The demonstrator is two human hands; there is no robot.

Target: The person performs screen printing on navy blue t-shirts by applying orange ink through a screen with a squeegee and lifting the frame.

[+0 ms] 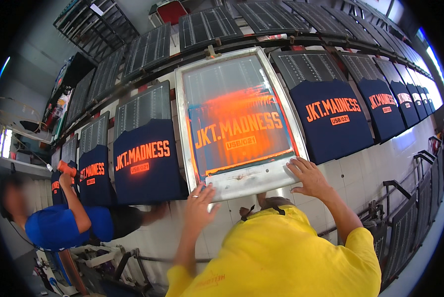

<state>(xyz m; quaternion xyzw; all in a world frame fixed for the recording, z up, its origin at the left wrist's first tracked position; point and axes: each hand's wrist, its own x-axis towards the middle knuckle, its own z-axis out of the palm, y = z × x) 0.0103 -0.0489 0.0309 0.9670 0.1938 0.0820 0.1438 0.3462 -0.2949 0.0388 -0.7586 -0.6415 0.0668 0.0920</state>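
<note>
A silver-framed printing screen point(242, 187) lies tilted over one board of the near row, with wet orange ink smeared across its mesh. Orange lettering and a small box show through the mesh. My left hand point(199, 202) holds the near left corner, fingers on the metal rim and thumb at the edge. At the near right corner my right hand point(309, 177) grips the rim the same way. A dark navy shirt panel point(332, 129) with matching orange print lies on the board to the right. Another printed navy panel point(145, 179) lies to the left.
A person in a blue top point(58, 225) stands at the left, holding an orange heat gun point(67, 169) over the panels. Behind runs a rail point(209, 51) and another row of dark boards point(209, 24). More boards stand in racks point(403, 232) at the right.
</note>
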